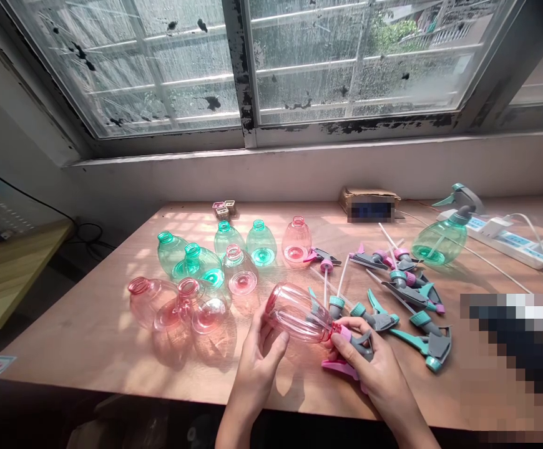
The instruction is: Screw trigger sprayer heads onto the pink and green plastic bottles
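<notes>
My left hand (258,358) is wrapped round a clear pink spray bottle (296,313) held sideways above the table's front edge. My right hand (375,368) grips a pink and grey trigger spray head (353,350) sitting at the bottle's neck. Several empty pink and green bottles (200,280) lie on the wooden table (88,337) to the left of my hands. Loose trigger heads with dip tubes (400,296) lie scattered to the right.
A green bottle with its sprayer fitted (440,240) stands at the back right beside a white power strip (510,240). A small cardboard box (369,202) sits by the wall under the window. A blurred patch (517,349) covers the right front corner.
</notes>
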A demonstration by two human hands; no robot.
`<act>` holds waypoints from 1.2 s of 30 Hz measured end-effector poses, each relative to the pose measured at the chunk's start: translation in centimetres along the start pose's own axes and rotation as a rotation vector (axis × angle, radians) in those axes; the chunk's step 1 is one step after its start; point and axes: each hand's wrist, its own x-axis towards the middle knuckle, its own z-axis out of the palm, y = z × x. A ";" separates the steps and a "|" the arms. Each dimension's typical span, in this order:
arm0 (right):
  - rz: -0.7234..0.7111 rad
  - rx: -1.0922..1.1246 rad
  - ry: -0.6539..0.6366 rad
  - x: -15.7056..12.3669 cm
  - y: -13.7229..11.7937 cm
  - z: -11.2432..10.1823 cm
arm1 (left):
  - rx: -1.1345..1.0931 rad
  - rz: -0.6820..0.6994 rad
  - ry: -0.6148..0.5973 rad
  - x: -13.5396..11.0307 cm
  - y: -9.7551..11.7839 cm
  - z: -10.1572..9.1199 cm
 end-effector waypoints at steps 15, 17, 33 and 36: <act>0.009 0.013 0.001 0.0 -0.1 0.0 | 0.033 -0.024 0.018 -0.2 -0.3 -0.3; 0.009 0.016 -0.004 0.0 -0.1 0.0 | 0.031 -0.021 0.014 -0.2 -0.2 -0.3; 0.007 -0.005 0.017 -0.1 -0.3 0.2 | -0.018 -0.005 -0.008 -0.1 0.3 0.1; 0.012 0.013 0.021 -0.1 -0.3 0.2 | -0.011 0.005 0.047 -0.1 -0.2 0.3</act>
